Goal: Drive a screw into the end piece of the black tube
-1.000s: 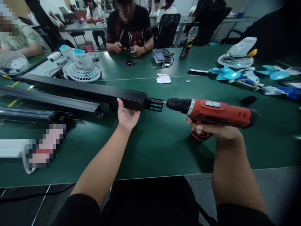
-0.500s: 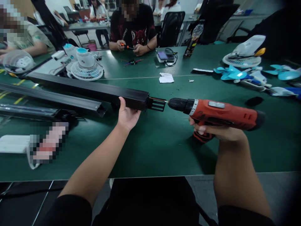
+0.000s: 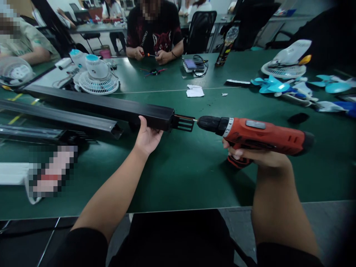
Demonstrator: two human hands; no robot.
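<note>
My left hand (image 3: 148, 138) supports the near end of a long black rectangular tube (image 3: 111, 107) from below, thumb on its side, fingers wrapped under it and partly hidden. A slotted black bracket (image 3: 184, 123) sticks out of that tube end. In my right hand (image 3: 250, 154) is a red and black cordless drill (image 3: 264, 135), gripped by the handle. Its chuck points left, and the thin bit (image 3: 195, 120) reaches the bracket's outer end; whether it touches, I cannot tell. Two more black tubes (image 3: 63, 116) lie at the left.
White fan parts (image 3: 97, 81) stand at the back left, and blue fan blades (image 3: 271, 85) lie at the right. A bottle (image 3: 227, 46), torn paper (image 3: 195, 91) and a device with a cable (image 3: 194, 66) are farther back. Across the green table (image 3: 178, 178), a person holds a screwdriver.
The whole view has shifted slightly, so most things sit a little farther left. My hands hold the tube and the drill in nearly the same position relative to each other.
</note>
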